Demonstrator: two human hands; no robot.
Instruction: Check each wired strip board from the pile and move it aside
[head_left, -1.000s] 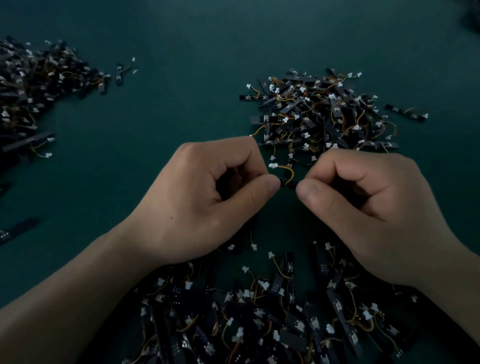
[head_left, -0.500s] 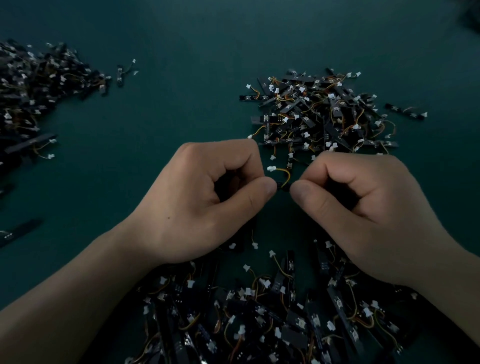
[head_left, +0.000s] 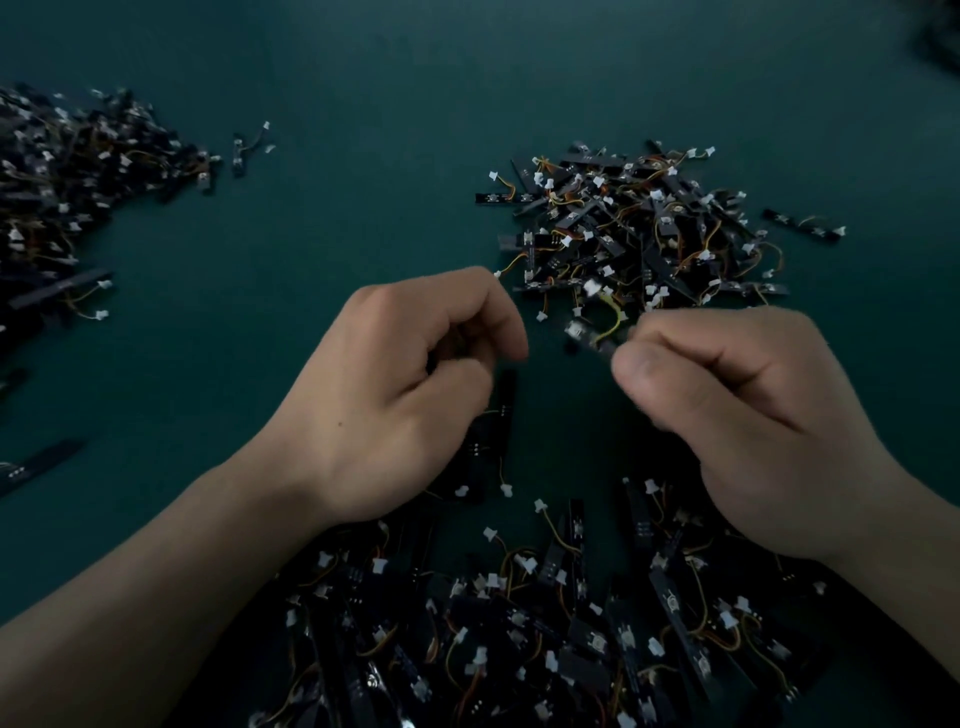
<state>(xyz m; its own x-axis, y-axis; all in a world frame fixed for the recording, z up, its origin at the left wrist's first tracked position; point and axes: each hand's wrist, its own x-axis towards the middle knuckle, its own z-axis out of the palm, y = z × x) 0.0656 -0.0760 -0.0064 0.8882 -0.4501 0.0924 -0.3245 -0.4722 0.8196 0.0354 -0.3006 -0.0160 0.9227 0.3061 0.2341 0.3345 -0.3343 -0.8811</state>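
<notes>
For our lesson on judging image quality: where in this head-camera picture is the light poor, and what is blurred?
Head view: dim overall, darkest at the corners; the strip board pinched by the right hand is smeared by motion blur; the far pile reads sharpest, its white connectors crisp; the near pile lies in gloom at the bottom edge.

Blurred black wired strip board (head_left: 589, 336) between near pile (head_left: 519, 623) and far pile (head_left: 639, 228) of similar boards
</notes>
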